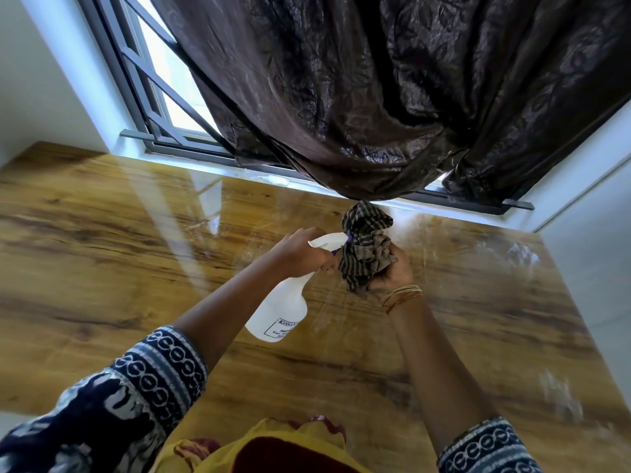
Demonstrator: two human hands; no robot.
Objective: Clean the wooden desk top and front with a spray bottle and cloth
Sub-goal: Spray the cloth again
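Observation:
The glossy wooden desk top [129, 268] fills the lower view, with pale smears toward its right side. My left hand [300, 250] grips the neck and trigger of a white spray bottle [283, 308], held above the desk with its nozzle pointing right at the cloth. My right hand [392, 271] holds a bunched checked brown cloth [365, 247] right against the nozzle. Gold bangles sit on my right wrist.
A dark patterned curtain [375, 90] hangs down to the desk's back edge, covering most of a barred window [160, 97]. White walls stand at the left and right. The desk's right edge [560, 285] drops off beside a pale floor.

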